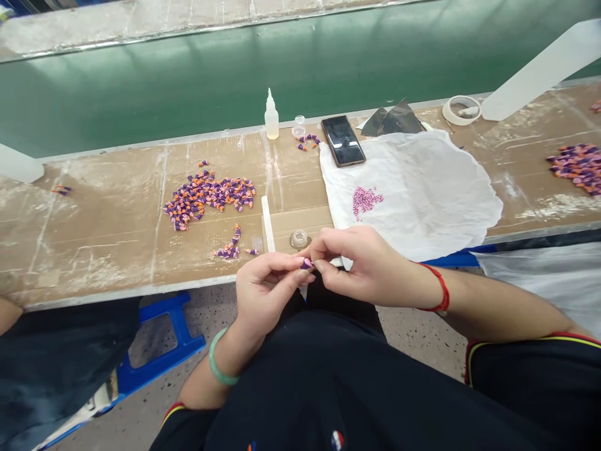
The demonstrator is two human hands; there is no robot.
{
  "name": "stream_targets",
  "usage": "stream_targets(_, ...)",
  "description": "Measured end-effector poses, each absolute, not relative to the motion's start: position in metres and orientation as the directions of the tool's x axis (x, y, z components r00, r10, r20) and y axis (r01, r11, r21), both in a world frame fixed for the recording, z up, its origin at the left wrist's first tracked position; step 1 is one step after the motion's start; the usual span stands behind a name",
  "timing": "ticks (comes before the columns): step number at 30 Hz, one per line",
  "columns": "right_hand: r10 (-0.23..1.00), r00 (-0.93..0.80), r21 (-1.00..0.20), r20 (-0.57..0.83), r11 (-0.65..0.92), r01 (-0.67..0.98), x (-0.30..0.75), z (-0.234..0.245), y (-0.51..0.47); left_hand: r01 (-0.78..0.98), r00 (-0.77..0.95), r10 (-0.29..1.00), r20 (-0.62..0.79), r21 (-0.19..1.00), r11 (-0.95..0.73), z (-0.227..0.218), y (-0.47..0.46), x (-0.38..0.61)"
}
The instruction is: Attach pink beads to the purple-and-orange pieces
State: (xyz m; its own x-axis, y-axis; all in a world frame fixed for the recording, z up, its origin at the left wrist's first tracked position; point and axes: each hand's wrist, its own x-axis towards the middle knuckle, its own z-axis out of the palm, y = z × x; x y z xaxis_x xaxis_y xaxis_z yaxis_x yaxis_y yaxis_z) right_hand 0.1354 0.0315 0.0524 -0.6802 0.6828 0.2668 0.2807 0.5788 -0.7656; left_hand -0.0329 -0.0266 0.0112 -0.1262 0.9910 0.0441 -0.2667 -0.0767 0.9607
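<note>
A small purple and pink piece (307,264) is pinched between the thumb and forefinger of my left hand (263,288). My right hand (359,263) meets it from the other side, thumb and forefinger pressed together at the piece's pink end; whatever tiny thing they hold is hidden. Just beyond my fingers sits a small clear round dish (299,239), with a white flat stick (267,223) to its left. Several similar purple and orange pieces (228,251) lie left of my left hand. Tiny pink beads (366,200) are spread on a white cloth (422,188) past my right hand.
A large pile of purple and orange pieces (206,197) covers the table's left part. Along the back stand a dropper bottle (272,119), a phone (343,141), dark sheets (394,119) and a tape roll (461,111). Another pile (578,167) lies far right. A blue stool (173,338) stands lower left, beside another person.
</note>
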Motion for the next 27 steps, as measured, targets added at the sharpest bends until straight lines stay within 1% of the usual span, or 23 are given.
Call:
stream_targets(4, 0.679, -0.669, -0.747, 0.302, 0.604, 0.276, 0.135, 0.050, 0.031, -0.248, -0.131, 0.990, 0.049, 0.965, -0.080, 0.011, -0.025, -0.032)
stream_targets(8, 0.687, -0.650, -0.742, 0.325, 0.611, 0.275, 0.134, 0.045, 0.031, -0.278, -0.135, 0.990, 0.036, 0.958, -0.072, 0.008, -0.024, -0.031)
stream_targets(10, 0.697, -0.653, -0.757, 0.297, 0.589, 0.284, 0.134, 0.043, 0.032, -0.286, -0.134, 0.991, 0.011, 0.957, -0.049, 0.006, -0.023, -0.031)
stream_targets(13, 0.724, -0.659, -0.801, 0.205, 0.511, 0.313, 0.138, 0.042, 0.036, -0.263, -0.120, 0.992, -0.049, 0.965, 0.016, 0.004, -0.022, -0.031)
stream_targets(17, 0.827, -0.544, -0.847, 0.140, 0.385, 0.367, 0.154, 0.042, 0.043, -0.181, -0.082, 0.991, -0.108, 0.979, 0.092, 0.001, -0.019, -0.040)
stream_targets(19, 0.871, -0.474, -0.857, 0.127, 0.338, 0.390, 0.166, 0.040, 0.046, -0.051, -0.047, 0.993, -0.105, 0.993, 0.103, -0.003, -0.015, -0.051)
stream_targets(21, 0.905, -0.412, -0.861, 0.106, 0.291, 0.417, 0.178, 0.035, 0.049, 0.180, -0.032, 0.999, -0.042, 0.983, 0.047, -0.007, -0.009, -0.069)
stream_targets(22, 0.921, -0.381, -0.862, 0.085, 0.259, 0.436, 0.184, 0.031, 0.050, 0.315, -0.023, 1.000, 0.009, 0.949, -0.001, -0.010, -0.005, -0.080)
stream_targets(24, 0.946, -0.322, -0.855, 0.031, 0.192, 0.482, 0.195, 0.023, 0.053, 0.551, 0.007, 0.995, 0.096, 0.830, -0.084, -0.014, 0.003, -0.103)
stream_targets(25, 0.956, -0.294, -0.853, 0.007, 0.159, 0.498, 0.198, 0.019, 0.054, 0.632, 0.025, 0.993, 0.113, 0.768, -0.104, -0.015, 0.007, -0.114)
stream_targets(27, 0.968, -0.249, -0.853, -0.025, 0.109, 0.510, 0.203, 0.011, 0.056, 0.716, 0.031, 0.993, 0.114, 0.691, -0.101, -0.019, 0.017, -0.132)
